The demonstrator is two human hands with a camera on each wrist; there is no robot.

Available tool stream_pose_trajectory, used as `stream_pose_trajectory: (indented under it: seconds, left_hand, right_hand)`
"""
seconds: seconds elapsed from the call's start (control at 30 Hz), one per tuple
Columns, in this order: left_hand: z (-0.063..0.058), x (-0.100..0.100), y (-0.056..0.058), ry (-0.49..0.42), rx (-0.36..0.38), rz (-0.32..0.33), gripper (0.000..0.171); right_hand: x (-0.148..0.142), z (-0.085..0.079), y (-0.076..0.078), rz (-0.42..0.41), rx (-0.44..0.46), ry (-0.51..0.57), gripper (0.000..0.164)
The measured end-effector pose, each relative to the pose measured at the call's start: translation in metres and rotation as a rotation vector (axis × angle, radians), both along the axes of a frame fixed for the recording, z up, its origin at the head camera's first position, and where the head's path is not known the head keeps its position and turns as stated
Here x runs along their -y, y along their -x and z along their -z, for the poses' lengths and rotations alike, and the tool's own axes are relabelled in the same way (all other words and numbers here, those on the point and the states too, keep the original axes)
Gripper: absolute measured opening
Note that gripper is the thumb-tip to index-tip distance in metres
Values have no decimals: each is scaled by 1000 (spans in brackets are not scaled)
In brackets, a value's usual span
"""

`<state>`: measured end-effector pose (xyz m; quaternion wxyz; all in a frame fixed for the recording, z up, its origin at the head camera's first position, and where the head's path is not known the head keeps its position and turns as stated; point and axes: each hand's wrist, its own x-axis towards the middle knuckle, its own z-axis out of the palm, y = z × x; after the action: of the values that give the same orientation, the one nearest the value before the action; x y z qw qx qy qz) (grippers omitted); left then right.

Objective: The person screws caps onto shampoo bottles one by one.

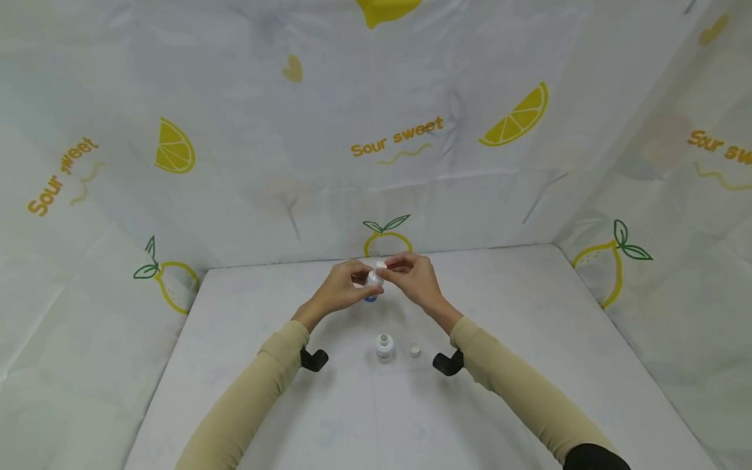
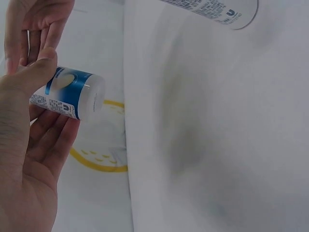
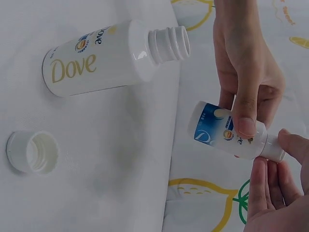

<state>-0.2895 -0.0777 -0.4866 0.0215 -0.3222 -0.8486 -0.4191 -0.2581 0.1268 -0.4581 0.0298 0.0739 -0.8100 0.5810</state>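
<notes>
My left hand (image 1: pixel 343 287) grips a small white and blue bottle (image 3: pixel 231 133) round its body, up off the table. At the bottle's top, my right hand (image 1: pixel 414 281) pinches its white cap (image 3: pixel 273 148) between thumb and fingers. The cap sits at the neck. Nearer to me on the table stands a larger white Dove bottle (image 1: pixel 384 349), upright, with its threaded neck uncovered. Beside it on the right lies a loose white cap (image 1: pixel 414 350), whose hollow threaded side shows in the right wrist view.
The white table (image 1: pixel 317 418) carries these things. A white cloth with lemon prints (image 1: pixel 376 189) hangs behind it and along both sides. Black wrist mounts (image 1: pixel 449 363) stick out under my beige sleeves (image 1: pixel 523 398).
</notes>
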Motion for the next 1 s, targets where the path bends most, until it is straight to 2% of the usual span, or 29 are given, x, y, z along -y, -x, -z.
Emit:
stream_pose_trajectory:
  seconds: [0.23,0.6,0.77,1.0]
  left_hand:
    - [4,-7,1,-37,66,-7,38]
    - [24,-11,5,-90,229,-16,41]
    - [31,-11,6,-98,264,-30,45]
    - [43,-9,8,-87,289,-40,48]
  right_hand:
    - [-7,3,-1,-29,-12,32,32]
    - [-29,21,-4,-90,11,67,41]
    - [-40,34,-4,-115,29,17,40]
    - [-55,50,-8,-126,99,-77,42]
